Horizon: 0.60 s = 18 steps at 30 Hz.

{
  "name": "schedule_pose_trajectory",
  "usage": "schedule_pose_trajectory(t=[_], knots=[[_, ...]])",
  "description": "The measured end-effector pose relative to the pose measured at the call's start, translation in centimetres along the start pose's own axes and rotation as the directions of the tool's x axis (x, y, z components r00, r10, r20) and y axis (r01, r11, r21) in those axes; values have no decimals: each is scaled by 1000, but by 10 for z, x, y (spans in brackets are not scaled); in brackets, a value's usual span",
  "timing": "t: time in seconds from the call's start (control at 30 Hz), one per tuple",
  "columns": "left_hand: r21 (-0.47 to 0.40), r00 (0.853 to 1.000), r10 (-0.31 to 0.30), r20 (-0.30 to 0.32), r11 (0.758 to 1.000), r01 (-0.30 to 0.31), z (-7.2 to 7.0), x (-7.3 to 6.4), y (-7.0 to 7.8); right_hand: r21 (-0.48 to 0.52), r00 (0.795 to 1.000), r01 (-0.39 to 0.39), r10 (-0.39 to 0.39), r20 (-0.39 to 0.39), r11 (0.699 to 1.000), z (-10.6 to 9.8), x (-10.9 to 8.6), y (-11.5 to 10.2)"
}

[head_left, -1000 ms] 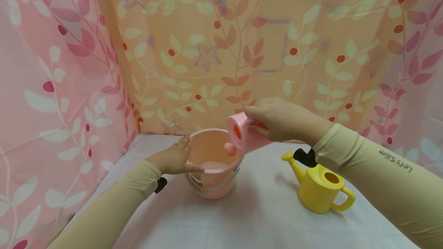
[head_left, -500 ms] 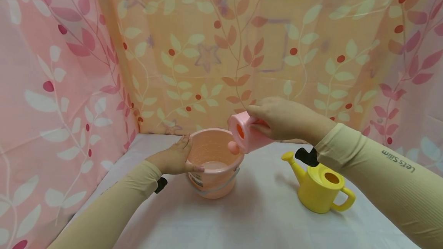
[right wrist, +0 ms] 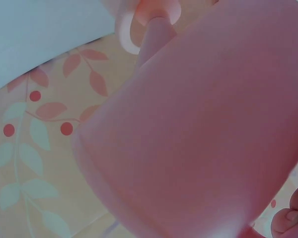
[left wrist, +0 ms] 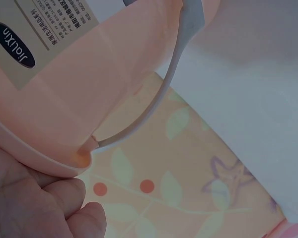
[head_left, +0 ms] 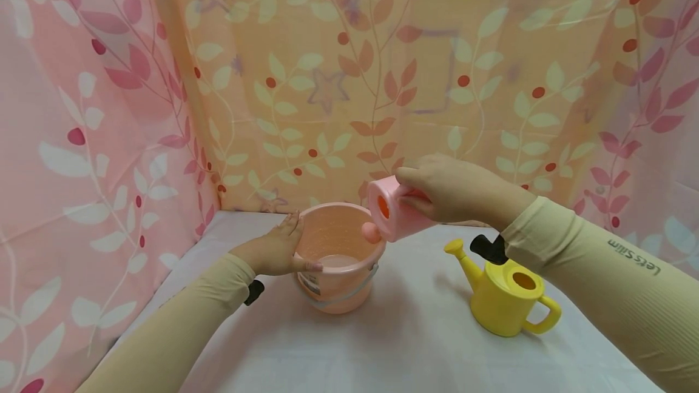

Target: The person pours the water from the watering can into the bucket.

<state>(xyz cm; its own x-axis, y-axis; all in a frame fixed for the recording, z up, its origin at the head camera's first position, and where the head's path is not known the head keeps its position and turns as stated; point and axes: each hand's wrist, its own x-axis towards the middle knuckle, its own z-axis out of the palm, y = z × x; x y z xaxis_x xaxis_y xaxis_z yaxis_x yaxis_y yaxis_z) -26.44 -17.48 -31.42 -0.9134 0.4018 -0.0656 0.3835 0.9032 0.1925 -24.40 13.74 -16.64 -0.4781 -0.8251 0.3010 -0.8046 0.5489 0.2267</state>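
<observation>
Facing leafy curtains point(head_left: 382, 47) across a white table point(head_left: 382, 356), holds a peach bucket point(head_left: 345, 281) by its rim point(head_left: 349, 269) in the left hand point(head_left: 273, 250). Grips a tipped pink watering can point(head_left: 411, 222) with the right hand point(head_left: 455, 190), spout point(head_left: 371, 233) over the bucket, left of a yellow watering can point(head_left: 494, 308).

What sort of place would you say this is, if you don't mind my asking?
Probably a makeshift, curtained-off tabletop booth: leaf-patterned fabric hangs behind and beside a white-covered table, on which a bucket and a yellow watering can stand.
</observation>
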Motion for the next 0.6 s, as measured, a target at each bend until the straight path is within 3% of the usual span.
schedule_pose_trajectory(t=[0.6], knots=[[15,1000,2,1,1000,-2,0,1,0,18,999,-33,32,13,999,2,-5,4]])
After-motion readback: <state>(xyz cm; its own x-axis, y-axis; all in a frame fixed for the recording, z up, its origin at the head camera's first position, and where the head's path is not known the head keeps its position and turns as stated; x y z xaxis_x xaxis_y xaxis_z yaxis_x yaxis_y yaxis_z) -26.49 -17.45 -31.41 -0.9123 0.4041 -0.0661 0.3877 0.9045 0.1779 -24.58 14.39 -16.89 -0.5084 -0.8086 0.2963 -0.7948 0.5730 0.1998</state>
